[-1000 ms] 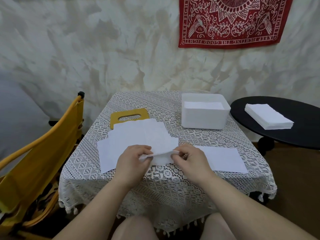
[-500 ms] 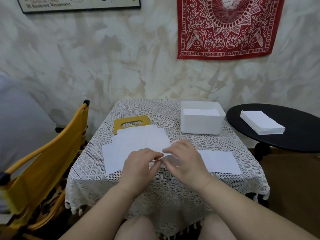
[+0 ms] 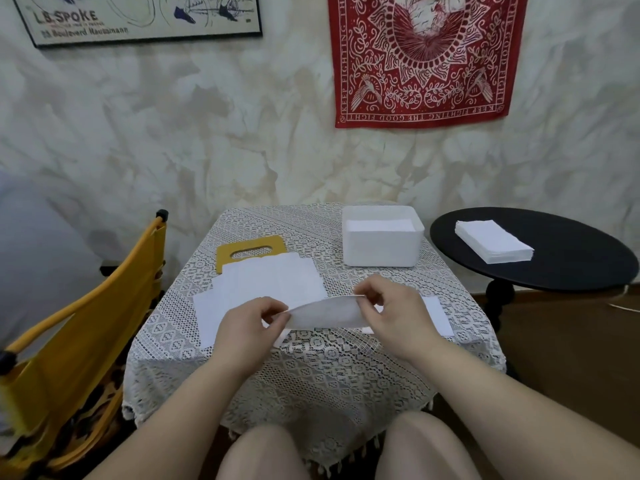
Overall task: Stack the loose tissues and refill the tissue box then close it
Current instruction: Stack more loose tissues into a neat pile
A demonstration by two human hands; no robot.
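Mottled plaster wall [image 3: 173,133] is backing the scene, carrying a framed poster [image 3: 138,19] at upper left and a red patterned bandana [image 3: 427,60] at upper right.

Square table under a white lace tablecloth [image 3: 311,368] is standing at centre, bearing the following items:

- White tissue box [image 3: 381,244], lid off, sitting at the far right of the table; white sheets are showing inside it, though how full it is cannot be told from this angle.
- Yellow lid [image 3: 249,252] with an oval slot, lying flat at the far left, its near edge going under the loose sheets.
- Loose tissues [image 3: 263,285], fanned in an overlapping spread on the left half, just behind the left hand.
- Flat tissue [image 3: 438,315] lying on the right half, partly hidden behind the right hand.
- Single tissue [image 3: 325,313], being held above the cloth between both hands, sagging in a shallow curve.

Left hand [image 3: 247,327] is pinching the left end of the single tissue with curled fingers. Right hand [image 3: 391,313] is pinching its right end between thumb and fingertips.

Round black side table [image 3: 571,271] is standing to the right, apart from the main table, carrying a squared stack of tissues [image 3: 491,240].

Yellow folding chair [image 3: 79,327] is standing at the left, close beside the tablecloth edge.
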